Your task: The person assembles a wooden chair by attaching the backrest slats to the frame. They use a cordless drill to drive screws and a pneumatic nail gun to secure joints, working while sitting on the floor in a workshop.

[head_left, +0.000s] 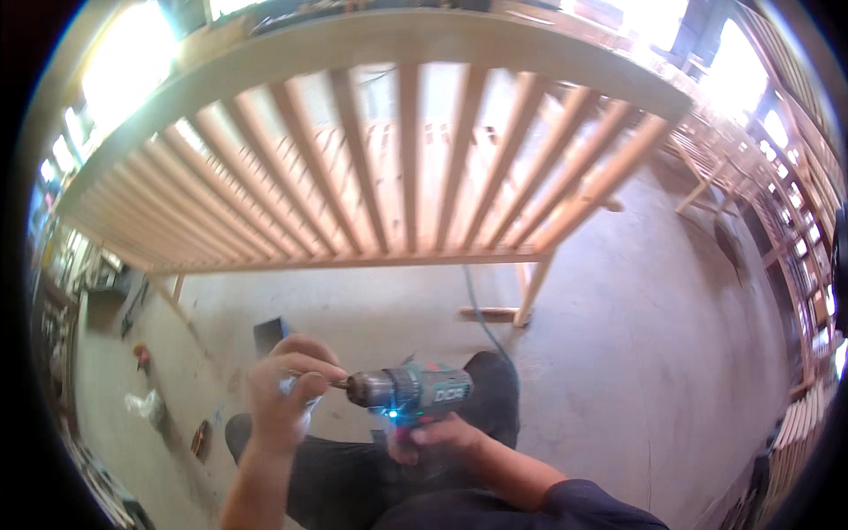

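A green and black cordless drill (442, 389) lies level in front of me, its chuck pointing left and a small blue-white light glowing beneath. My right hand (442, 439) is wrapped round its grip, a finger by the trigger. From the chuck a short drill bit (339, 383) sticks out. My left hand (296, 380) is closed in a pinch at this bit; motion blurs the fingers, and whether a screw is there too cannot be made out. Beyond both hands stands a slatted wooden bench (380, 262), its long backrest facing me, apart from the drill.
A green hose (477, 305) trails over the concrete floor (618, 371) beside a bench leg. A dark box (270, 336) stands beyond my left hand. Farther left lie a plastic bag (146, 406) and a small hand tool (201, 437). More wooden furniture (707, 172) stands at the right.
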